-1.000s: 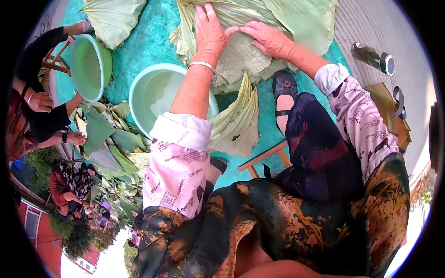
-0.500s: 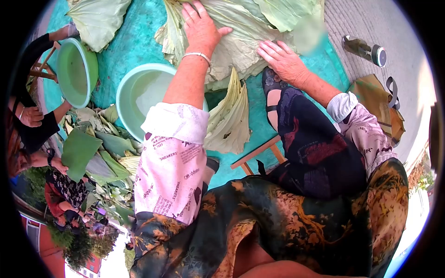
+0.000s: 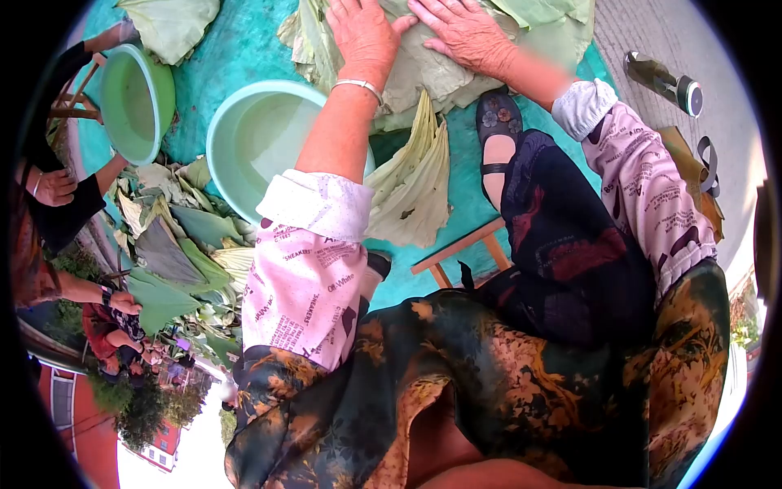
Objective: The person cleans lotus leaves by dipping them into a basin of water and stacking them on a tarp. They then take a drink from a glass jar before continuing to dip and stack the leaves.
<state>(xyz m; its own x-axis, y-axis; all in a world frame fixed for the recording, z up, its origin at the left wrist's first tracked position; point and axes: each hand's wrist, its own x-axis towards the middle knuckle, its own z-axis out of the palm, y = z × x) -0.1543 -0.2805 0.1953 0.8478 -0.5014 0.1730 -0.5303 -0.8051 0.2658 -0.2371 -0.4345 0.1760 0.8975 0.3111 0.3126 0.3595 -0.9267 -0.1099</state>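
My left hand (image 3: 364,42) lies palm down with fingers spread on a stack of large, pale green, wrinkled leaves (image 3: 423,77); its fingertips reach the top edge of the view. Close by on the right, my right hand (image 3: 466,37) rests flat on the same leaves, fingers stretched toward the left hand. Neither hand grips anything. A ribbed, folded leaf (image 3: 411,191) hangs at the near side of the stack. Beside my left forearm stands a pale green basin (image 3: 244,151) with liquid in it.
A second green basin (image 3: 163,102) and a heap of leaves (image 3: 183,244) are at the left. Another person's hand (image 3: 125,302) holds a green leaf (image 3: 161,297). A bottle (image 3: 664,81) and brown bag (image 3: 688,167) lie right. A wooden stool (image 3: 460,246) is near my leg.
My right hand has slid left and away from me across the leaves, nearer my left hand. My left hand has shifted slightly away. The other person's leaf has moved lower.
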